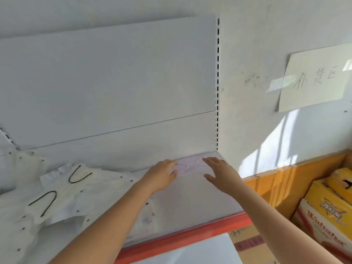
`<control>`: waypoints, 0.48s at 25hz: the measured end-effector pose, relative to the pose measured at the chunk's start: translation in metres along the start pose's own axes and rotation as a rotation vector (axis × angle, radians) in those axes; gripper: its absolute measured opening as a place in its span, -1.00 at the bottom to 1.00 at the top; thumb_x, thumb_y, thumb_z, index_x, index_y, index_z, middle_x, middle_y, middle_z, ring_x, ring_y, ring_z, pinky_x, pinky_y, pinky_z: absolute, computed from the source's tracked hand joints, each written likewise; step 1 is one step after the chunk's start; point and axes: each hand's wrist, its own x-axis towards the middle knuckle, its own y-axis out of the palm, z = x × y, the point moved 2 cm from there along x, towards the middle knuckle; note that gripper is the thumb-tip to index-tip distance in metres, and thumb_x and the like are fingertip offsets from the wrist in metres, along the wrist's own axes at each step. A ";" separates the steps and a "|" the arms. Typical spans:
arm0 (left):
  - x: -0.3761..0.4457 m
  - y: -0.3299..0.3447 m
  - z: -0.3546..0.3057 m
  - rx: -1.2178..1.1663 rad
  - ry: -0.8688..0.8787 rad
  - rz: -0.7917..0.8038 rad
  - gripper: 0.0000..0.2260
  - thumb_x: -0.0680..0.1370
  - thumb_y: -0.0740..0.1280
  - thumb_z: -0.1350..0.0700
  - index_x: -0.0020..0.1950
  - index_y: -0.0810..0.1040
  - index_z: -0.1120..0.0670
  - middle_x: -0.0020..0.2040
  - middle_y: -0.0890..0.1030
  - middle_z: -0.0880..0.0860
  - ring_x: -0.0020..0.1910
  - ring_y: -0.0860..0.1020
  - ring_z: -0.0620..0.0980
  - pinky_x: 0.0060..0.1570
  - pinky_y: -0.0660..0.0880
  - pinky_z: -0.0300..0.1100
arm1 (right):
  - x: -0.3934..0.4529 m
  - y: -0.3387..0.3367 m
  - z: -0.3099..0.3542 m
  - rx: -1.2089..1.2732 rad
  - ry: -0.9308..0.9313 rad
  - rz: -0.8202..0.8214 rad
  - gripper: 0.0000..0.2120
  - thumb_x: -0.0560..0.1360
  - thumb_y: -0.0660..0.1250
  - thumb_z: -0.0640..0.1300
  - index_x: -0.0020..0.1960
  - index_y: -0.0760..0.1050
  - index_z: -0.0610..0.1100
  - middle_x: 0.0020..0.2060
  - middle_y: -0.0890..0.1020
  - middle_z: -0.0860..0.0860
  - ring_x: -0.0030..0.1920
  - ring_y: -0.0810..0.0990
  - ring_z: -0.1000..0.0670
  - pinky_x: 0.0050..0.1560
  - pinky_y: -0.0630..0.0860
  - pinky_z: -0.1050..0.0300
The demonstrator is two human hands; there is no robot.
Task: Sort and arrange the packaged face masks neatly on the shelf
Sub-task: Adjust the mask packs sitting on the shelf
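One pale pink packaged mask (192, 164), flat under two hands.

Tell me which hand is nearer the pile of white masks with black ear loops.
Left. The left hand lies just right of the pile of white masks; the right hand is farther right, by the shelf's corner.

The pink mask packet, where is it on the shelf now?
The pink mask packet lies flat in the shelf's back right corner, under the fingertips of the left hand and right hand.
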 end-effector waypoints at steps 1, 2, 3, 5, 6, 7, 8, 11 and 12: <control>0.004 0.006 0.000 0.027 0.015 0.043 -0.60 0.69 0.17 -0.04 0.53 0.36 -0.01 0.52 0.39 0.00 0.47 0.38 0.04 0.41 0.35 -0.04 | 0.009 0.005 -0.003 -0.044 -0.017 0.040 -0.41 0.60 0.27 0.05 0.57 0.17 0.04 0.54 0.27 0.06 0.48 0.29 -0.05 0.41 0.32 0.02; 0.007 0.009 0.000 0.069 0.027 0.078 -0.60 0.68 0.17 -0.02 0.52 0.37 -0.02 0.52 0.40 0.00 0.48 0.37 0.04 0.40 0.35 -0.04 | 0.018 0.010 -0.005 -0.077 -0.025 0.079 -0.41 0.60 0.26 0.05 0.57 0.17 0.04 0.54 0.27 0.06 0.50 0.27 -0.04 0.43 0.29 0.02; 0.007 0.014 0.001 0.105 0.032 0.104 -0.61 0.68 0.18 -0.01 0.51 0.39 -0.03 0.51 0.41 0.00 0.48 0.37 0.04 0.39 0.35 -0.04 | 0.025 0.017 -0.008 -0.107 -0.023 0.104 -0.44 0.61 0.26 0.06 0.56 0.21 0.04 0.53 0.29 0.07 0.50 0.27 -0.04 0.42 0.28 0.03; 0.004 0.019 0.004 0.137 0.012 0.145 -0.64 0.67 0.17 0.00 0.47 0.44 -0.05 0.48 0.45 -0.02 0.46 0.38 0.05 0.38 0.35 -0.04 | 0.036 0.020 -0.008 -0.108 0.000 0.106 -0.55 0.61 0.25 0.06 0.48 0.36 0.05 0.44 0.42 0.06 0.43 0.35 -0.04 0.35 0.33 0.07; 0.002 0.020 0.006 0.128 0.001 0.132 -0.65 0.67 0.17 0.00 0.44 0.47 -0.07 0.45 0.48 -0.03 0.44 0.40 0.04 0.37 0.35 -0.04 | 0.038 0.020 -0.006 -0.116 -0.001 0.086 -0.62 0.61 0.25 0.05 0.41 0.45 0.05 0.36 0.50 0.05 0.37 0.41 -0.04 0.28 0.38 0.09; -0.001 0.018 0.008 0.106 -0.012 0.114 -0.67 0.66 0.18 0.00 0.42 0.50 -0.07 0.43 0.51 -0.04 0.43 0.42 0.04 0.36 0.36 -0.05 | 0.039 0.019 -0.003 -0.156 -0.003 0.073 -0.69 0.61 0.23 0.02 0.33 0.52 0.05 0.28 0.56 0.04 0.30 0.47 -0.05 0.19 0.44 0.09; -0.006 0.015 0.007 0.066 -0.027 0.108 -0.67 0.66 0.18 -0.01 0.40 0.52 -0.08 0.41 0.53 -0.05 0.41 0.44 0.02 0.37 0.36 -0.06 | 0.038 0.016 0.003 -0.203 -0.006 0.050 -0.73 0.61 0.22 -0.02 0.25 0.56 0.02 0.20 0.60 0.02 0.24 0.51 -0.06 0.11 0.47 0.09; -0.035 0.006 0.002 -0.180 -0.080 0.049 -0.68 0.66 0.23 0.00 0.41 0.51 -0.03 0.41 0.53 -0.05 0.39 0.47 -0.04 0.40 0.37 -0.11 | 0.023 0.009 0.026 -0.297 -0.012 0.003 -0.81 0.56 0.23 -0.08 0.06 0.60 -0.03 0.00 0.65 0.02 0.08 0.59 -0.08 -0.10 0.47 0.10; -0.049 0.003 0.003 -0.309 -0.124 -0.033 -0.68 0.65 0.25 0.01 0.40 0.51 -0.02 0.39 0.53 -0.05 0.37 0.48 -0.08 0.39 0.39 -0.12 | 0.017 0.005 0.035 -0.224 0.034 -0.044 -0.85 0.54 0.26 -0.06 -0.01 0.60 -0.02 -0.07 0.64 0.04 0.00 0.61 -0.08 -0.17 0.43 0.11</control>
